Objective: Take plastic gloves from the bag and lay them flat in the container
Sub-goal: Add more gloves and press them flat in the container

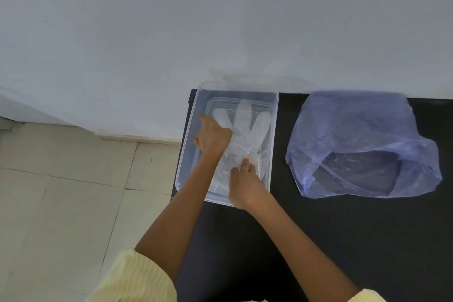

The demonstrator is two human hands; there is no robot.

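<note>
Plastic glove [245, 122] lies in the clear container [186, 154] at the left edge of the black table [318, 233]. The right hand [243, 187] pinches its near end. The left hand [212, 137] rests on its middle, fingers hidden. A blue bag [355, 127] sits at the far edge, by the grey wall [220, 19]. Left is a tiled floor [61, 179].

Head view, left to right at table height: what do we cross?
Floor → container → bag. The glove, left hand and right hand all overlap inside the container, so they are left out of the order.
</note>
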